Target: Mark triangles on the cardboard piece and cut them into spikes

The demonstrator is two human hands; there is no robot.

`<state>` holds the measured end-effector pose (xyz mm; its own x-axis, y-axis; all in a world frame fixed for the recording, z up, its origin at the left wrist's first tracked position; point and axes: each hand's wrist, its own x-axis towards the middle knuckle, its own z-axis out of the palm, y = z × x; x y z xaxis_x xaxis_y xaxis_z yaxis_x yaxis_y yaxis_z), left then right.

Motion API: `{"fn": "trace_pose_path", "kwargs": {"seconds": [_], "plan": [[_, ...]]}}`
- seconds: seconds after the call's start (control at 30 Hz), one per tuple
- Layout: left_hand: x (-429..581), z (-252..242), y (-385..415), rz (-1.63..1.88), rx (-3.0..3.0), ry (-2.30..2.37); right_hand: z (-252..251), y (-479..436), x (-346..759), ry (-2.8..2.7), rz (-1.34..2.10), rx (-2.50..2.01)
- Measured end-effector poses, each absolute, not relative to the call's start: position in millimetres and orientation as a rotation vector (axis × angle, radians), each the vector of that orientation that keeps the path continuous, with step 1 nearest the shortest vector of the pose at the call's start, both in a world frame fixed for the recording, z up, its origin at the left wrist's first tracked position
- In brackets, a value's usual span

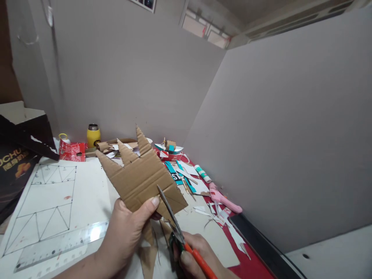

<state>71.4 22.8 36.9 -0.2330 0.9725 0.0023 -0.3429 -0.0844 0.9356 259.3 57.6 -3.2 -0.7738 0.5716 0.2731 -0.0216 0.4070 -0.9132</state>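
A brown cardboard piece (145, 174) with several pointed spikes along its upper left edge is raised above the table. My left hand (130, 224) pinches its lower edge, thumb on top. Scissors with orange and dark handles (174, 224) are in my right hand (197, 252), fingers wrapped round the handles. The blades lie at the cardboard's lower right part, where a drawn line shows. Pointed cardboard scraps (148, 259) are below the hands.
At left lie a white sheet with drawn triangles (55, 201), a clear ruler (58, 248) and a black box (23, 155). A yellow bottle (93, 135) stands behind. A pink glue gun (223, 199), paper scraps (200, 186) and a dark long object (261, 248) are at right.
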Motion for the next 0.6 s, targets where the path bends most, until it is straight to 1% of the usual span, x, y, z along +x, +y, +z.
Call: {"fn": "trace_pose_path", "kwargs": {"seconds": [0.2,0.37,0.6], "plan": [[68.5,43.5,22.1,1.523,0.807,1.045,-7.0,57.6,260.6,-2.094,1.349,-0.471],[64.0,45.9,25.5,1.587,0.852,1.121,-5.1,58.1,260.1,-2.128,1.358,-0.457],[69.5,40.7,25.5,1.594,0.825,1.061,-10.0,59.8,260.7,-2.165,1.334,-0.479]]}}
